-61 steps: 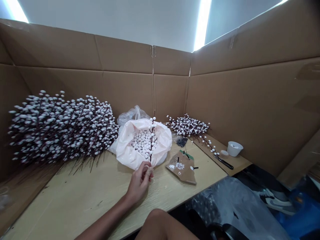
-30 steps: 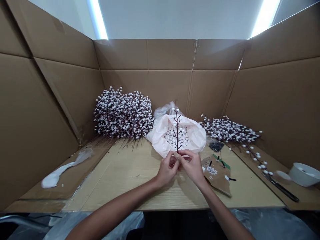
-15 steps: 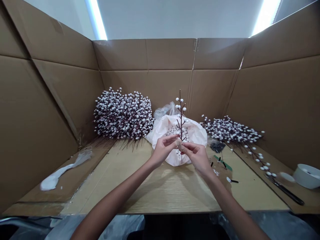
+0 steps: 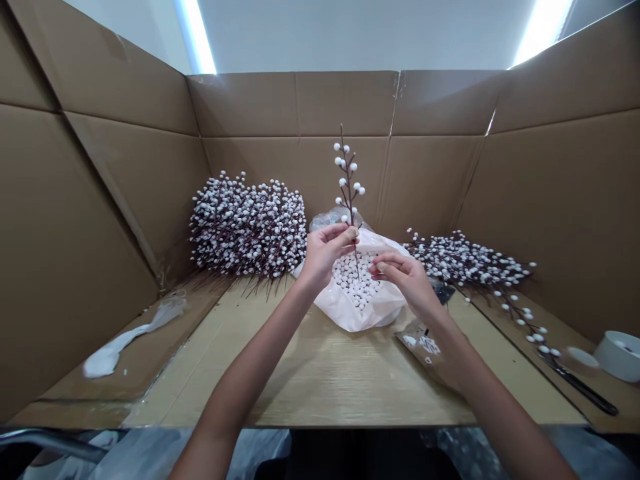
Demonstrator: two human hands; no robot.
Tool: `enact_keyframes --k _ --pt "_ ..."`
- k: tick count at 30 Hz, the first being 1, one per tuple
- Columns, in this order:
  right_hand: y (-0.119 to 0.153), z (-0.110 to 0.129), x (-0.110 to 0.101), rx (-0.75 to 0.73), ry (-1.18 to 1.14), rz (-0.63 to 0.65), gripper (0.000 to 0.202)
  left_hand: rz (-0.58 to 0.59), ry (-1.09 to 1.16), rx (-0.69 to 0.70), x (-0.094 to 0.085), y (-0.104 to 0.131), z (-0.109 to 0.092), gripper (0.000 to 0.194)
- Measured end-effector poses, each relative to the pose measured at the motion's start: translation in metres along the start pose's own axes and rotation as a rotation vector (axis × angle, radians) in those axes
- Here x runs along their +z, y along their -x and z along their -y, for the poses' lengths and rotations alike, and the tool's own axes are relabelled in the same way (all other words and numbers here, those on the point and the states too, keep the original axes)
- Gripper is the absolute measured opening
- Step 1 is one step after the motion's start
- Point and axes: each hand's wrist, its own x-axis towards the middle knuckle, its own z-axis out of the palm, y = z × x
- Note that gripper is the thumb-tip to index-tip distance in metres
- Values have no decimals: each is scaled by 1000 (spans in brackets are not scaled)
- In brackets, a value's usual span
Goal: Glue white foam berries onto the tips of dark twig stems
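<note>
My left hand pinches the thin brown stem of an artificial berry branch between thumb and fingers. The branch stands nearly upright, with white berries on its upper twigs and a bare lower stem. Below it lies an open white plastic bag full of loose white berries. Over the bag's right side hovers my right hand, apart from the stem. Its thumb and forefinger are pressed together; whatever they hold is too small to make out.
A dense pile of finished berry branches stands back left, a smaller pile back right. Scissors and a white tape roll lie at the right. A white plastic wrapper is at the left. Cardboard walls enclose the table.
My left hand has lifted the branch up and slightly left. My right hand has come off the stem and shifted right, over the bag.
</note>
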Motion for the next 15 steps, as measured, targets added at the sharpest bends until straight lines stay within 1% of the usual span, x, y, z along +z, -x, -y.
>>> enact_keyframes --k 3,6,8,12,15 --pt "-18 -11 -3 15 97 46 36 21 22 83 7 -4 -17 21" --pt "-33 -28 -3 32 189 103 31 39 20 140 14 -1 -27 16" --pt "-40 -40 -3 44 273 155 26 47 10 180 17 4 -30 13" --pt "-49 -58 -4 66 480 247 15 59 -38 240 19 14 -28 10" --pt "-50 -67 -2 81 610 290 17 63 -49 241 20 19 -27 10"
